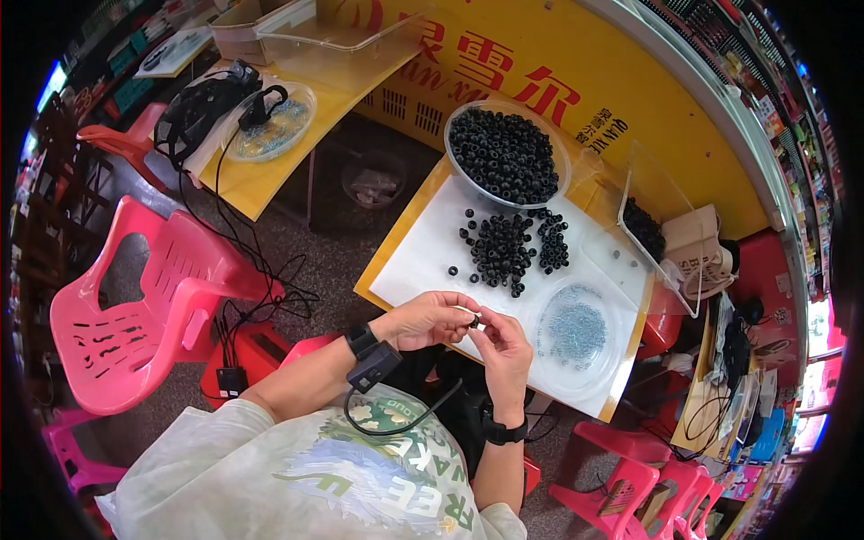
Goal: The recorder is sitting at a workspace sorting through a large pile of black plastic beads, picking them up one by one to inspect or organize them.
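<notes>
Both hands meet over the near edge of the white sheet-covered table. The left hand and right hand pinch one small black ring-shaped bead between their fingertips. At 12 o'clock from them lies a loose pile of black beads, further up a clear bowl full of black beads. At 3 o'clock there's a clear round lid holding tiny silvery parts.

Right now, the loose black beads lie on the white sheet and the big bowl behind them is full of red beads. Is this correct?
Not quite. The head view shows the bowl full of black beads, not red. The loose black beads do lie on the white sheet in front of it.
</notes>
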